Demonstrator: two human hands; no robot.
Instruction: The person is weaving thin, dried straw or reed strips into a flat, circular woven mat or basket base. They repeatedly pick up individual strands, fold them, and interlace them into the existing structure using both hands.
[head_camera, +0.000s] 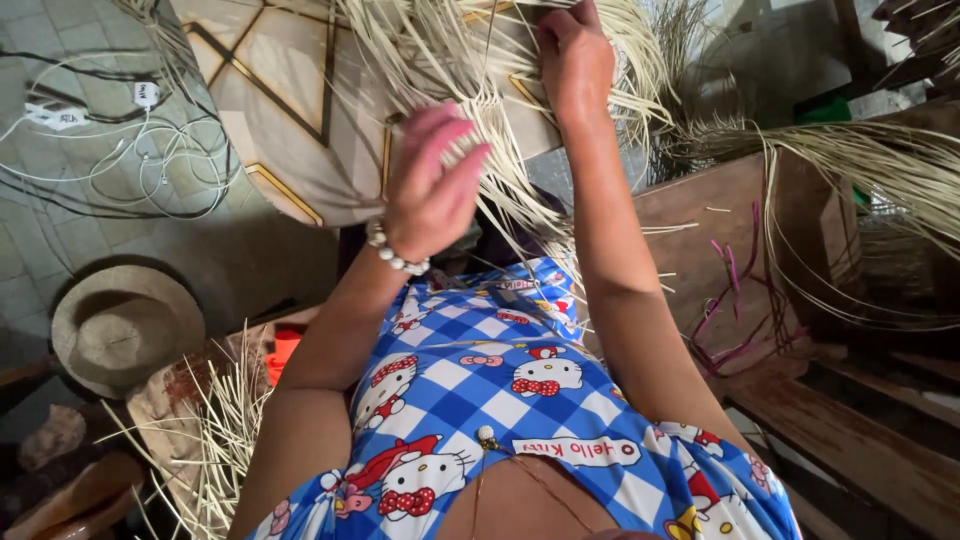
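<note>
A: L to R, quick. What's far left?

B: Tiled floor w/ a tangle of white cables (120, 140), and below that a finished woven hat (125, 335). Loose pale straw strands (225, 430) by the left elbow.

A: Left hand?

B: Left hand (430, 190), bead bracelet (395, 255) at the wrist, is raised mid-frame, fingers half-curled and spread, touching the hanging strands. Can't tell if it actually pinches any; looks loose.

A: And the work itself?

B: Straw weaving (470, 60) lies over a wooden block (290, 110), up and away from the body, just beyond both hands. Free strands fan down toward the person, so long axis runs top to bottom, tips pointing at the lap.

A: Right hand?

B: Right hand (575, 55) is higher, closed down on the woven edge, pressing it to the block. It's the nearer one to the woven part; the left is nearer the loose ends.

A: Far right?

B: Wooden bench (720, 220) w/ purple-dyed strands (745, 300) and more straw arcing over.
</note>
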